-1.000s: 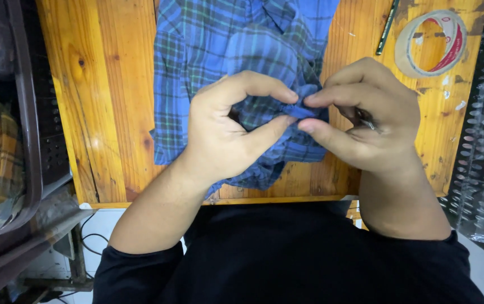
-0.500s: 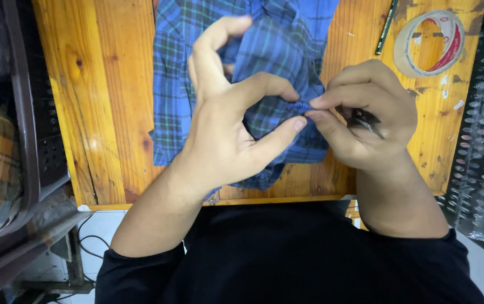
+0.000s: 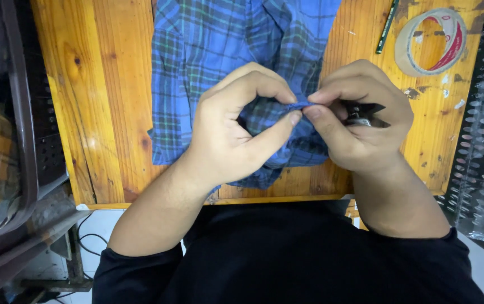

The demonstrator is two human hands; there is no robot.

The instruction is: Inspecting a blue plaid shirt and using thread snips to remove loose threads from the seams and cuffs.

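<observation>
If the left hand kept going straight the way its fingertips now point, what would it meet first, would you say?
The left hand points right, pinching a fold of the blue plaid shirt. Going on, it would first meet the fingertips of the right hand, which already look to be touching it at the fold.

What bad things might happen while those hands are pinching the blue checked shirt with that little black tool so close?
1. The small black tool sits in the right hand right beside the pinched fold of the blue plaid shirt; its tip might nick a fingertip of the left hand.
2. It could also snag or cut the cloth itself.
3. The shirt's lower edge lies near the front edge of the wooden table, so a tug might drag it off.
</observation>
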